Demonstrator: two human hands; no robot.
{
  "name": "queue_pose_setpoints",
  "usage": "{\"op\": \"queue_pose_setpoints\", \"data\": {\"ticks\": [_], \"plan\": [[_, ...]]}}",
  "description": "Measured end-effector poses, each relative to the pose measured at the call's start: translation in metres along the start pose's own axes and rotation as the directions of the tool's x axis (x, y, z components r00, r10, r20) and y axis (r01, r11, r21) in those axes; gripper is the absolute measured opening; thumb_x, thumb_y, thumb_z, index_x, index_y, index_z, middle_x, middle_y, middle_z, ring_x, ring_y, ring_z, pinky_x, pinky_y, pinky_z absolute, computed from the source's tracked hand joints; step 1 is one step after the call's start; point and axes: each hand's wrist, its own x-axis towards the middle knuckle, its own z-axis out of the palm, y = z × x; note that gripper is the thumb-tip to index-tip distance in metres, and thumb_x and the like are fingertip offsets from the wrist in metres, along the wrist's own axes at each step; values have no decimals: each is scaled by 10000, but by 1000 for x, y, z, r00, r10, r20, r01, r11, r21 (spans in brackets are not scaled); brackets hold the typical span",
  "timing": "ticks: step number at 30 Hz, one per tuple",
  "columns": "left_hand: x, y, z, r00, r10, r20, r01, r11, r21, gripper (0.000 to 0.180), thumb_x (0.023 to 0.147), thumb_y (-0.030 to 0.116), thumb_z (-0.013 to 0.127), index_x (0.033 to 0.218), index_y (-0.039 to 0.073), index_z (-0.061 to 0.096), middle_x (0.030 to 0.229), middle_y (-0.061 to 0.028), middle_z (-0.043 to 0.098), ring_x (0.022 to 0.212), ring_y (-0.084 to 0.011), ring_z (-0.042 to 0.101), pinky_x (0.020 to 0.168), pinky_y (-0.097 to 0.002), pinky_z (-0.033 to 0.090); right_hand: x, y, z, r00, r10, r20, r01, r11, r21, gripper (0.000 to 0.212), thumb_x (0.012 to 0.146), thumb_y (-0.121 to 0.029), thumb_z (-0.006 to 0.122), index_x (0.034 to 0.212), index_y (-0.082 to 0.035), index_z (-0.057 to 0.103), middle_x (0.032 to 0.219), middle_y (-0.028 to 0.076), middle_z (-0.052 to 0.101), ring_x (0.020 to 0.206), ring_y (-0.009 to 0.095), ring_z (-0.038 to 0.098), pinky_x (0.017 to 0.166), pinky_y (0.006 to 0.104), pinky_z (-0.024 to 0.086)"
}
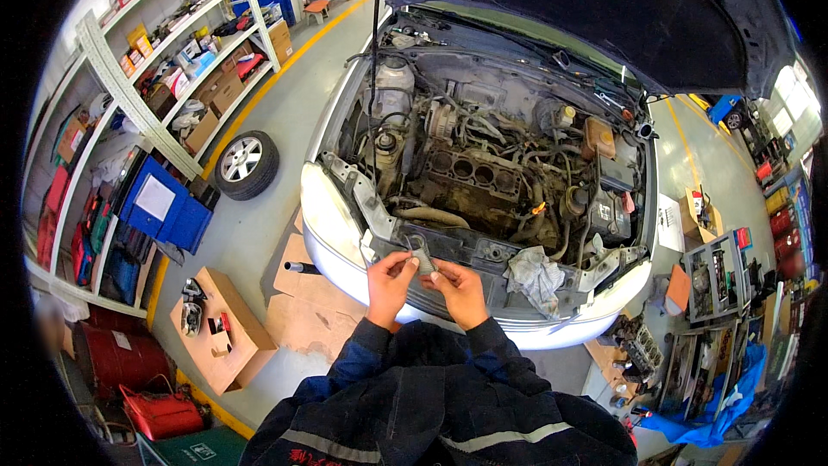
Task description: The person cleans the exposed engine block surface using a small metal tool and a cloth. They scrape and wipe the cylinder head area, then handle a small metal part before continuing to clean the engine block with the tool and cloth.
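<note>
Both hands meet over the car's front edge. Between the fingertips of my left hand [391, 287] and my right hand [460, 293] is a small grey ribbed piece [423, 257]. It stands roughly upright and has a rounded top; its exact kind is too small to tell. My left hand pinches it from the left, while my right thumb and fingers close on its lower right side. Beyond the hands lies the open engine block [473, 185] with its row of bare cylinder bores. A crumpled grey rag [535, 278] rests on the front panel, right of my right hand.
The raised hood [552, 9] hangs over the engine bay, with a prop rod [374, 78] at left. A wheel [247, 165] lies on the floor beside shelving [142, 112]. A cardboard box [246, 349] stands at lower left, and a cylinder head [640, 347] sits at lower right.
</note>
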Motion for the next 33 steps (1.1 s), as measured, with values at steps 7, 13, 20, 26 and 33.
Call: {"op": "queue_pose_setpoints", "data": {"ticks": [7,13,20,26,33], "plan": [[0,7,1,992,27,125,-46,987,151,158,973,26,793,1097,-70,784,911,-41,754,788,-72,644,704,-236,502,-2,14,-6,998,-49,-47,44,995,-93,342,1051,2,690,1358,148,656,1238,203,756,1059,222,761,931,362,657],[-5,16,12,982,136,130,-158,973,169,128,950,33,807,1006,-80,788,832,-13,686,708,-69,545,643,-250,429,-3,14,-3,995,-73,-69,66,992,-107,289,1053,2,684,1316,119,699,1197,164,776,1021,191,760,855,339,670],[-11,19,13,993,94,69,-107,970,220,149,937,76,840,991,-57,802,867,-78,753,758,-121,672,699,-281,518,-1,17,-2,982,-106,-154,79,982,-173,214,1057,5,670,1234,115,719,1119,155,790,969,194,771,809,348,671],[-8,9,15,985,155,81,-170,961,219,134,923,65,846,962,-53,797,872,-93,757,757,-135,680,700,-285,527,-1,12,0,965,-156,-211,112,972,-209,221,1042,7,695,1232,120,709,1096,161,794,927,195,775,783,346,666],[-8,26,21,966,217,138,-244,943,226,108,940,15,801,1004,-71,789,974,-115,778,844,-167,736,767,-287,571,0,-3,3,961,-199,-190,164,969,-185,273,1038,0,714,1284,118,698,1107,160,799,914,176,771,769,349,662]]}}
